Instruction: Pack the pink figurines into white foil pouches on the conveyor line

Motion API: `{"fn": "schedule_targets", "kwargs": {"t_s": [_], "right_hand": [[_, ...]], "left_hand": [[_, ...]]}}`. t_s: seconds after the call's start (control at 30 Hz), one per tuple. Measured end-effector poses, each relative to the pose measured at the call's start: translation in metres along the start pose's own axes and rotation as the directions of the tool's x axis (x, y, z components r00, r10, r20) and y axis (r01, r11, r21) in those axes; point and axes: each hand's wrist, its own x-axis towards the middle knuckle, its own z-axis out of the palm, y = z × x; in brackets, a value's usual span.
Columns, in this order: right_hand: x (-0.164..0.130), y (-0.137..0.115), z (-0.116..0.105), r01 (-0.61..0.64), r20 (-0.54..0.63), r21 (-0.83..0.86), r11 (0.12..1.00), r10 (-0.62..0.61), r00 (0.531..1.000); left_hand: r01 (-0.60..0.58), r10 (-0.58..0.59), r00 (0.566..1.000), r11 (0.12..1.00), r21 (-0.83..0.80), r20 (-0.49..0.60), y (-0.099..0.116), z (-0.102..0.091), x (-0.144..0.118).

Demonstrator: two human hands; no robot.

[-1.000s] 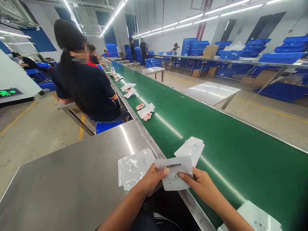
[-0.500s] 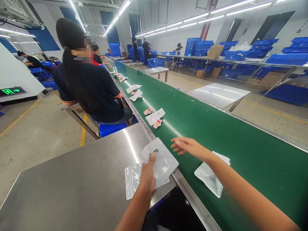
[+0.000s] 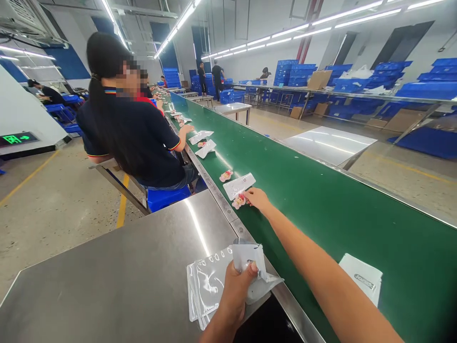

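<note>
My left hand (image 3: 235,290) grips a white plastic pouch (image 3: 260,286), thumb on its front, above the table's edge by the belt. The pouch is bent, with its upper part folded toward me. Under that hand lie several overlapping clear-faced pouches (image 3: 207,288) on the metal table. Out over the belt, my right hand (image 3: 257,198) pinches the edge of a small pink toy figure (image 3: 238,202) with red on it. Just beyond are a flat white pouch (image 3: 240,185) and a second pink toy figure (image 3: 226,176). White pouches (image 3: 364,278) lie right of my right forearm.
The green conveyor belt (image 3: 303,200) runs away from me, with more pouches (image 3: 206,148) and toys farther up. A co-worker (image 3: 132,128) sits ahead on the left, one hand at the belt. The metal table (image 3: 107,276) fills the lower left; a metal rail (image 3: 221,205) edges the belt.
My right hand has reached forward and closed on the nearer toy. My left hand has moved down and right, and its pouch is now bent. The co-worker's hand has come onto the belt.
</note>
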Motion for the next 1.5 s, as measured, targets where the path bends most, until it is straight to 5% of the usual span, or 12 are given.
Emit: {"fn": "schedule_targets", "kwargs": {"t_s": [0.13,0.27,0.4,0.53,0.77,0.87,1.07,1.2,1.3,1.43,1.5], "right_hand": [[-0.059,-0.015,-0.029,0.168,0.084,0.045,0.985,-0.171,0.982],[-0.132,-0.022,-0.063,0.306,0.213,0.189,0.933,-0.343,0.915],[-0.183,-0.017,-0.086,0.362,0.216,-0.083,0.928,-0.338,0.916],[-0.21,-0.011,-0.096,0.44,0.205,-0.349,0.828,-0.39,0.898],[-0.236,0.005,-0.109,0.616,0.406,-0.406,0.675,-0.471,0.784],[-0.25,0.016,-0.111,0.618,0.463,-0.44,0.651,-0.426,0.777],[-0.269,0.032,-0.104,0.591,0.483,-0.441,0.675,-0.377,0.791],[-0.263,0.042,-0.11,0.527,0.372,-0.336,0.781,-0.404,0.835],[-0.246,0.06,-0.127,0.386,0.186,-0.339,0.858,-0.341,0.921],[-0.217,0.1,-0.153,0.124,-0.036,-0.462,0.878,-0.158,0.987],[-0.204,0.122,-0.166,-0.008,-0.069,-0.41,0.912,-0.022,0.997]], "left_hand": [[0.017,-0.02,0.999,0.998,0.062,0.05,-0.007,0.001,0.0],[-0.022,0.009,0.996,0.99,0.141,0.091,-0.011,0.006,-0.003],[-0.087,0.053,0.984,0.976,0.199,0.168,-0.012,0.013,-0.009],[-0.093,0.02,0.956,0.967,0.238,0.292,-0.018,0.022,-0.015],[-0.169,0.057,0.908,0.956,0.238,0.415,-0.015,0.044,-0.029],[-0.251,0.091,0.899,0.909,0.332,0.429,-0.013,0.05,-0.035],[-0.354,0.109,0.918,0.658,0.665,0.38,-0.022,0.057,-0.042],[-0.463,0.068,0.851,0.568,0.681,0.521,-0.002,0.048,-0.036],[-0.512,0.139,0.851,0.437,0.74,0.507,0.018,0.013,-0.017],[-0.33,0.226,0.919,-0.001,0.944,0.322,0.026,-0.049,0.013],[-0.26,0.257,0.923,-0.133,0.956,0.287,0.024,-0.068,0.021]]}}
